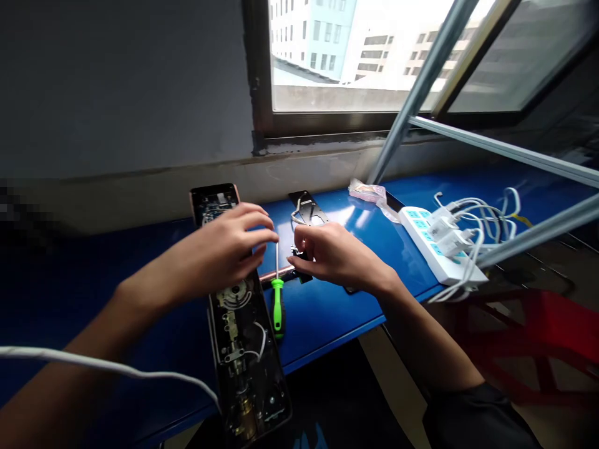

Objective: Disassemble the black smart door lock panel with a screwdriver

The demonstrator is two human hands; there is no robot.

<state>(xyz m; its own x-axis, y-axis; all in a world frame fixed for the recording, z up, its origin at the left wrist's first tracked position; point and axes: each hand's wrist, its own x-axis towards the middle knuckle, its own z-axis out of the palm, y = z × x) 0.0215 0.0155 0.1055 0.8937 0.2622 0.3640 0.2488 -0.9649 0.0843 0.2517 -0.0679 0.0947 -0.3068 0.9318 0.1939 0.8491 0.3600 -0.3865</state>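
My left hand (pixel 234 240) hovers over an opened door-lock body (pixel 248 368), its fingers loosely bent and apart with nothing visible in them. The long black housing lies with its inner side up, showing metal parts, a circuit board and a white wire. Between my hands rests a green and black screwdriver (pixel 277 305) on the table, its shaft pointing away from me, the tip close to my left fingertips. My right hand (pixel 332 249) is closed in a pinch around a small black and metallic part (pixel 298 252), mostly covered by the fingers.
Behind my hands lies a black plate (pixel 309 209) with a white cable. A plastic-wrapped pink packet (pixel 367 191) is near the wall. To the right are a white power strip (pixel 440 246) with plugs and cables, metal frame bars (pixel 421 81) and a red stool (pixel 552 337).
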